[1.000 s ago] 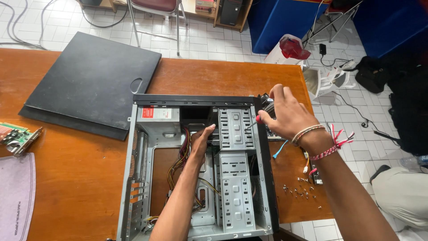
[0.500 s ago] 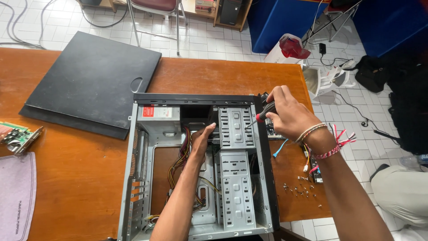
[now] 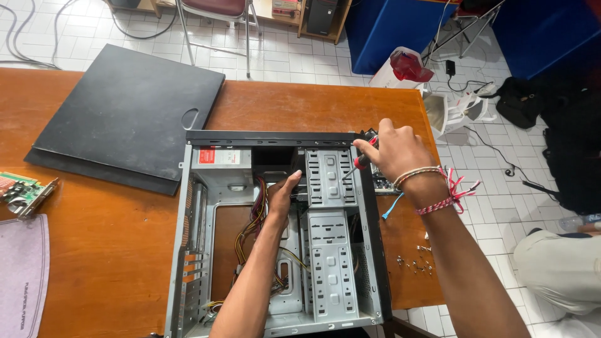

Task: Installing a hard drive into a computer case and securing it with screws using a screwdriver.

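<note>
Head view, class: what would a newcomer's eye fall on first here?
The open computer case lying on the wooden table, with the left hand reaching inside by the drive cage. The right hand holds a red-handled screwdriver at the case's upper right edge. The removed black side panel lies at upper left.

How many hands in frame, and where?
2. Left hand is inside the open computer case, beside the drive cage. Right hand grips a red-handled screwdriver at the case's right wall.
</note>
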